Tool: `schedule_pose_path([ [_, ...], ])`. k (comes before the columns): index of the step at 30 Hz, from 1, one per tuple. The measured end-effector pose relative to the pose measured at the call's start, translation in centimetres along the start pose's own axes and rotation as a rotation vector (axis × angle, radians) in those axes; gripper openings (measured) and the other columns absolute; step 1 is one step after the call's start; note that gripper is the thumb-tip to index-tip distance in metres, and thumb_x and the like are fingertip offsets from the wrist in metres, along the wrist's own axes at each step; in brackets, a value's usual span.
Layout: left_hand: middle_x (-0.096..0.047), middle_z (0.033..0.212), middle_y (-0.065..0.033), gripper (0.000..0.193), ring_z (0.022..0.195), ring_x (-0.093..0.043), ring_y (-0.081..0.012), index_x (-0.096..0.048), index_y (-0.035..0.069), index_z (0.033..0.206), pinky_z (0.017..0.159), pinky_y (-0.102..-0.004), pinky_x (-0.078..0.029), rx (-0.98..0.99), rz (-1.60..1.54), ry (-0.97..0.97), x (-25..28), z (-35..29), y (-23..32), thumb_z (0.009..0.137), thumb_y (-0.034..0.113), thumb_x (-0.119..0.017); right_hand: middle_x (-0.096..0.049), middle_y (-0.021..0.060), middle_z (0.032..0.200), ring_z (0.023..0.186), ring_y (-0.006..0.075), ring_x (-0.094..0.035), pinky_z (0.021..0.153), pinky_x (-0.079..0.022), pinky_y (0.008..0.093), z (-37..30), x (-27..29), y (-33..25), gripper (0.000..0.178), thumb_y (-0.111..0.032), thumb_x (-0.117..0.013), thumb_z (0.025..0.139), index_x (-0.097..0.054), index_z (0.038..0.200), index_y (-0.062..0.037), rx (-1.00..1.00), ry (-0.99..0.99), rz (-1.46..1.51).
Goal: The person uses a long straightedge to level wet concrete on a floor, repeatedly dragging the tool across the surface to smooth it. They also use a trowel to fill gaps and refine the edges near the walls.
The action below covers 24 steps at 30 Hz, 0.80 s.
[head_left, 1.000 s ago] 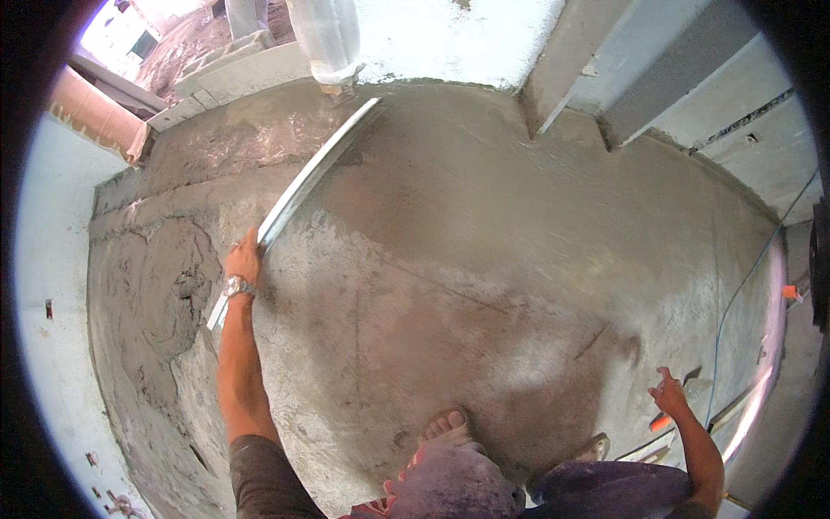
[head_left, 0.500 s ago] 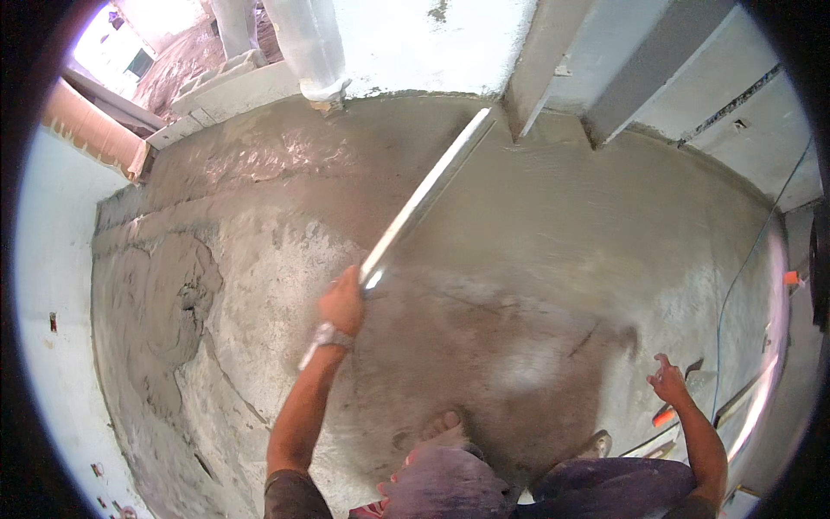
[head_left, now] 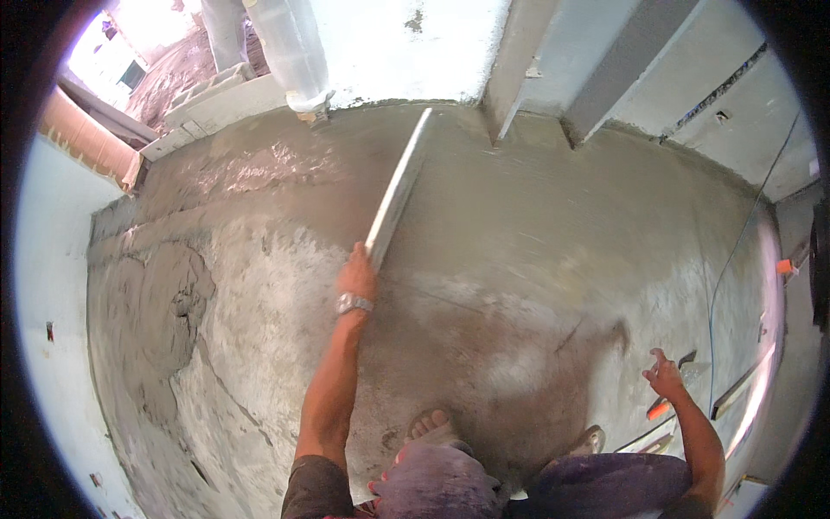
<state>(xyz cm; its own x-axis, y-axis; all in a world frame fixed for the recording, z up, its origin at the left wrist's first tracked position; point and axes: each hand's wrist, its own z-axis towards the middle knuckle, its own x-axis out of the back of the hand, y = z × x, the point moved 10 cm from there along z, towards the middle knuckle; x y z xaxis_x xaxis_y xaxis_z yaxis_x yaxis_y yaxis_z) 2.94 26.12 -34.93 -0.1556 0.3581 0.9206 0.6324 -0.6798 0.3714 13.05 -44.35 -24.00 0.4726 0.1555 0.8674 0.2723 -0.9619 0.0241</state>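
Note:
My left hand (head_left: 356,275), with a wristwatch (head_left: 354,303) above it, is closed round the near end of a long, pale straightedge (head_left: 399,182). The bar slants away over the smooth, wet grey mortar (head_left: 519,199) toward the far wall. On the right, my right hand (head_left: 664,374) hangs over the floor with its fingers apart, holding nothing. Just below it in the picture lies a tool with an orange handle (head_left: 659,410), its dark blade partly hidden behind the hand.
Rough mortar is heaped (head_left: 177,290) at the left. A cable (head_left: 731,259) runs down the right side. Dark upright panels (head_left: 631,65) stand at the far right, and a plastic-wrapped post (head_left: 294,52) beside the doorway. My sandalled foot (head_left: 430,426) is at the bottom.
My left hand has moved up and slightly right, and the bar's far end has swung left, so the bar stands steeper. My right hand stays open in nearly the same place.

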Motion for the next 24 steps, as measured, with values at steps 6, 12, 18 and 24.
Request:
schedule_pose_path([
  [6, -0.064, 0.084, -0.0213, 0.033, 0.074, -0.064, -0.0383, -0.046, 0.009, 0.121, 0.060, -0.0479, -0.049, 0.160, 0.098, 0.045, 2.6, -0.9, -8.2, 0.089, 0.016, -0.044, -0.064, 0.0141, 0.070, 0.072, 0.0320, -0.064, 0.067, -0.049, 0.0431, -1.1, 1.4, 1.3, 0.054, -0.015, -0.069, 0.073, -0.042, 0.119, -0.0073, -0.093, 0.037, 0.013],
  [12, -0.065, 0.078, -0.0199, 0.034, 0.068, -0.064, -0.0358, -0.048, 0.008, 0.121, 0.055, -0.0453, -0.047, 0.230, 0.161, 0.077, 2.8, -5.5, -13.4, 0.091, 0.024, -0.044, -0.063, 0.0163, 0.076, 0.079, 0.0318, -0.062, 0.073, -0.049, 0.0439, -7.2, 2.9, 6.0, 0.053, -0.024, -0.068, 0.074, -0.047, 0.119, -0.0050, -0.342, 0.006, 0.070],
  [18, -0.063, 0.080, -0.0251, 0.038, 0.070, -0.060, -0.0415, -0.047, -0.001, 0.119, 0.059, -0.0470, -0.044, 0.055, -0.166, 0.303, 5.7, -11.4, -23.3, 0.089, 0.021, -0.053, -0.064, 0.0222, 0.083, 0.083, 0.0384, -0.062, 0.074, -0.049, 0.0457, -5.8, -2.7, 6.2, 0.037, -0.027, -0.064, 0.075, -0.057, 0.102, -0.0028, -0.474, 0.137, 0.267],
  [24, -0.060, 0.094, -0.0296, 0.043, 0.078, -0.056, -0.0464, -0.045, -0.001, 0.123, 0.064, -0.0487, -0.042, -0.003, -0.189, 0.251, 5.2, -13.1, -23.8, 0.090, 0.026, -0.053, -0.063, 0.0256, 0.087, 0.087, 0.0410, -0.061, 0.075, -0.049, 0.0466, -8.0, -11.8, 17.4, 0.035, -0.029, -0.066, 0.073, -0.062, 0.090, 0.0018, -0.776, 0.381, 0.445],
])
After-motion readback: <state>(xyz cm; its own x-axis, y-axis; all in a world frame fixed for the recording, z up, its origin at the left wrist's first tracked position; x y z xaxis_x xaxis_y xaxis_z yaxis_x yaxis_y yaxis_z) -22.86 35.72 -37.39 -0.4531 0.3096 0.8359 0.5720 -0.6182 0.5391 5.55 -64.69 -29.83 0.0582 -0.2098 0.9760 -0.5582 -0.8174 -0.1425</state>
